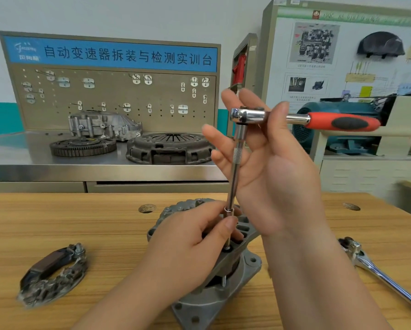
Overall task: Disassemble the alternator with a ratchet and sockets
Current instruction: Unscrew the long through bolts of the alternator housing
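Alternator sits low in the middle of the view, on a wooden table, with its flat mounting flange towards the camera. The left hand lies on top of it, fingers curled, thumb and fingertips pinching the lower end of a thin extension bar that stands nearly upright out of the housing. At the top of the bar is a ratchet with a red and black handle pointing right, well above the alternator. The right hand is raised beside the bar, palm turned to the camera. Its thumb is hooked over the ratchet's chrome neck, while the fingers are spread behind the ratchet head and the bar. A second ratchet, all chrome, lies on the table to the right of the alternator, near the right forearm. A dark, curved part with metal fittings lies on the table to the left, apart from the left hand. Behind the table stands a steel bench carrying a toothed ring, a clutch cover and a grey gear housing, backed by a pegboard with a blue sign. A teal motor stands at the far right, below a display board.
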The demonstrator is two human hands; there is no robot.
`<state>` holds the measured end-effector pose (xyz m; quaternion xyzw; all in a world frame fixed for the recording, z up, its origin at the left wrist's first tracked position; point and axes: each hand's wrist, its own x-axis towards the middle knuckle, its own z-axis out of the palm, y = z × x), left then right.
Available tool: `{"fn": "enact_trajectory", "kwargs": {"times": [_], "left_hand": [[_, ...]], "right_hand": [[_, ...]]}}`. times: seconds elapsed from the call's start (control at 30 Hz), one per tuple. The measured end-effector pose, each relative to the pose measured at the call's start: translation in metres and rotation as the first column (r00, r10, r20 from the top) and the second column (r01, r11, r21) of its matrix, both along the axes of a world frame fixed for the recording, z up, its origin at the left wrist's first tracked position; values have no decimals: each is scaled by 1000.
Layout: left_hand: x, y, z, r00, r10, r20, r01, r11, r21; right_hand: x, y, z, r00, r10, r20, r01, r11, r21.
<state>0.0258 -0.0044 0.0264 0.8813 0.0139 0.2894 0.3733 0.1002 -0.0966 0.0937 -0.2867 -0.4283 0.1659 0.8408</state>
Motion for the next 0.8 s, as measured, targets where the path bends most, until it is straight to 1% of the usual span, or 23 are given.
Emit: {"fn": "enact_trajectory", "kwargs": {"times": [0.07, 0.1, 0.13, 0.17, 0.2, 0.23, 0.27, 0.3, 0.33, 0.4, 0.43, 0.5, 0.57, 0.6, 0.67, 0.73, 0.77, 0.8], "left_hand": [[1, 0, 1, 1000, 5, -13, -6, 1000, -9], [1, 0, 1, 1000, 10, -18, -10, 1000, -14], [1, -1, 2, 1000, 17, -23, -18, 1000, -17], [1, -1, 2, 999, 27, -28, -28, 999, -19], [1, -1, 3, 999, 38, -32, -39, 999, -21], [1, -2, 3, 998, 47, -37, -48, 999, -21], [1, -2, 3, 998, 51, -39, -51, 998, -20], [1, -2, 3, 998, 51, -40, -52, 998, -19], [0, -3, 2, 998, 51, -38, -52, 998, -19], [0, -3, 2, 999, 44, -21, -45, 999, -30], [0, -4, 2, 999, 34, -13, -35, 999, -42], [0, -4, 2, 1000, 14, -9, -14, 999, -50], [0, -3, 1, 1000, 4, -15, -4, 999, -37], [0, -3, 1, 1000, 8, -19, -9, 1000, -30], [0, -3, 2, 999, 27, -20, -28, 999, -32], [1, -3, 2, 999, 44, -17, -45, 998, -47], [1, -3, 1, 998, 53, -19, -54, 997, -52], [1, -3, 1, 998, 57, -23, -59, 997, -56]], "right_hand": [[1, -2, 0, 1000, 4, 28, -3, 1000, -19], [2, -1, -1, 998, -39, 56, 40, 999, -26], [0, -1, -2, 989, -111, 98, 114, 993, -27], [0, 0, -3, 962, -223, 156, 228, 974, -16], [-1, 1, -4, 911, -348, 221, 353, 936, 19], [-2, 2, -5, 836, -467, 288, 468, 881, 68], [-3, 3, -6, 772, -537, 340, 535, 838, 109], [-3, 4, -8, 745, -556, 369, 553, 824, 124], [-4, 4, -7, 771, -524, 361, 525, 845, 104], [-5, 4, -6, 893, -354, 278, 362, 932, 20], [-4, 3, -4, 938, -265, 221, 275, 961, -12], [0, 1, -2, 984, -130, 125, 138, 989, -55], [2, 0, -1, 994, -72, 80, 78, 994, -80], [3, 1, -1, 991, -89, 96, 97, 992, -85], [4, 3, -3, 963, -190, 193, 206, 976, -66], [4, 4, -4, 877, -344, 336, 357, 934, 23], [6, 3, -3, 818, -412, 401, 417, 906, 79], [8, 1, -1, 771, -445, 455, 447, 888, 111]]}}
